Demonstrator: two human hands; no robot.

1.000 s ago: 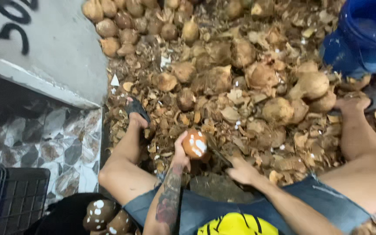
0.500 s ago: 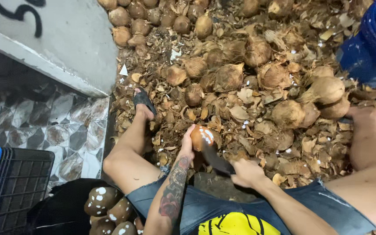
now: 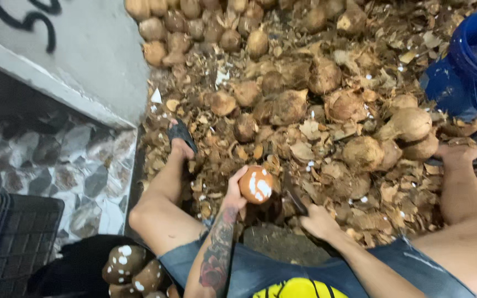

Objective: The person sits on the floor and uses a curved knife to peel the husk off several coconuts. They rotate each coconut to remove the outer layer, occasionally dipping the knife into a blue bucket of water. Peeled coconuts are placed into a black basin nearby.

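Head view, nearest: a yellow shirt [image 3: 296, 288] and blue denim shorts [image 3: 260, 270] are showing at the bottom edge, with both bare knees spreading outward.
Left hand: the left hand [image 3: 234, 190], on a tattooed forearm, is cupping a peeled coconut [image 3: 256, 184] from its left side and underneath, its fingers [image 3: 237, 175] curling up against the shell.
Right hand: the right hand [image 3: 318, 221] is clenching the handle of a dark blade [image 3: 295, 200]; the blade is pointing up and left, its tip sitting just below and right of the coconut, and I cannot tell whether they are touching.
Coconut position: it is hanging between the knees, above the husk litter, left of the blade.
Coconut look: round, orange-brown, with white patches showing where the skin is shaved off.
Lower left: a dark bag [image 3: 84, 265] is holding more peeled coconuts [image 3: 131, 267], brown with white spots, beside a black crate [image 3: 12, 232] with a blue rim.
Ground: husk scraps [image 3: 316, 149] are covering the floor around both sandalled feet.
Farther: unpeeled coconuts [image 3: 282, 99] are lying heaped ahead, reaching back along a grey wall [image 3: 84, 49].
Far right: a blue bucket [image 3: 470, 72] is standing by the right foot.
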